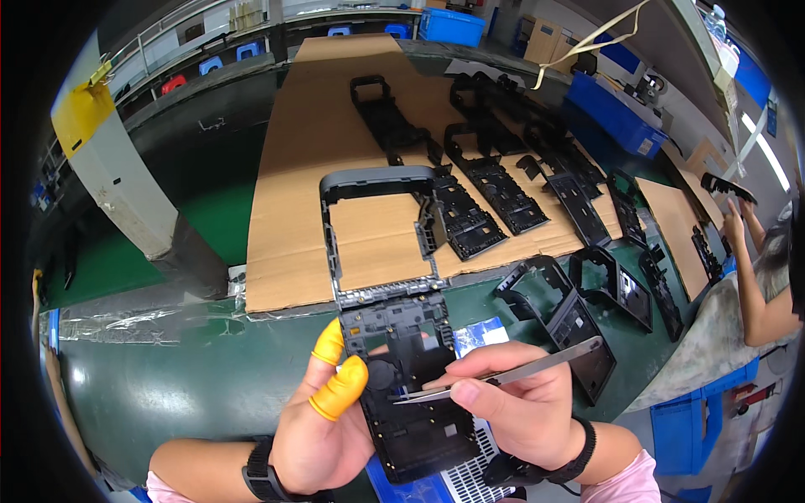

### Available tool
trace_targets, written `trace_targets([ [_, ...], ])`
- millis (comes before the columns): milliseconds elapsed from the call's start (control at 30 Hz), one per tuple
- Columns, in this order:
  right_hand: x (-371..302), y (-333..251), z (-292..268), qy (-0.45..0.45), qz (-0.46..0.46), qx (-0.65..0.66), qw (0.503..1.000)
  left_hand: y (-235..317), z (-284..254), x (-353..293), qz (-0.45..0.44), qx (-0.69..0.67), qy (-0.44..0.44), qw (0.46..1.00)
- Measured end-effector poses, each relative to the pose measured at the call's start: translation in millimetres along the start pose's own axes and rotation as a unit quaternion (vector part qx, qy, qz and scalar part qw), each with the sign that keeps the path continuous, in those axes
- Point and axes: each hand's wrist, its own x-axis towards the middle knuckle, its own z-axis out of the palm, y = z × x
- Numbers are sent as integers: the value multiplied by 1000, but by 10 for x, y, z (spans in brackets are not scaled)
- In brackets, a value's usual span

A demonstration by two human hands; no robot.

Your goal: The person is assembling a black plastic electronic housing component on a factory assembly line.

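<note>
My left hand point(325, 419), with yellow finger cots on two fingers, grips a black plastic device housing point(423, 444) by its left side. The housing has an open rectangular frame at its far end and a recessed body with a round part nearer me. My right hand point(524, 411) pinches metal tweezers point(528, 369). Their thin tips lie over the middle of the housing body, beside the round part; whether they hold anything is too small to tell. Under the housing, a blue and white gridded object point(474, 478) is partly hidden.
Several similar black housings point(495, 189) lie on a cardboard sheet point(289, 210) across the green table point(184, 381). More housings point(579, 335) rest to my right. A pillar point(142, 197) rises at left. At right, another person's hands point(736, 222) hold a black part.
</note>
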Motion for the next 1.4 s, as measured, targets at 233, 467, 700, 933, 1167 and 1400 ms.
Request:
trace_targets([
  [233, -11, 105, -13, 21, -23, 48, 998, -29, -49, 66, -13, -30, -4, 999],
  [467, 5, 109, -1, 11, -26, 17, 999, -34, -71, 44, -6, -26, -1, 1000],
  [700, -4, 114, -6, 17, -18, 25, 999, -55, -61, 27, -8, -22, 18, 1000],
  [933, 19, 141, -26, 18, -13, 6, 1000, -86, -68, 48, -1, -22, 28, 999],
  [1167, 20, 142, -25, 19, -1, -8, 1000, -78, -59, 54, 0, -13, 29, 999],
  [1400, 20, 8, -30, 41, 14, 76, 996, 0, -158, 12, -17, -36, -20, 999],
])
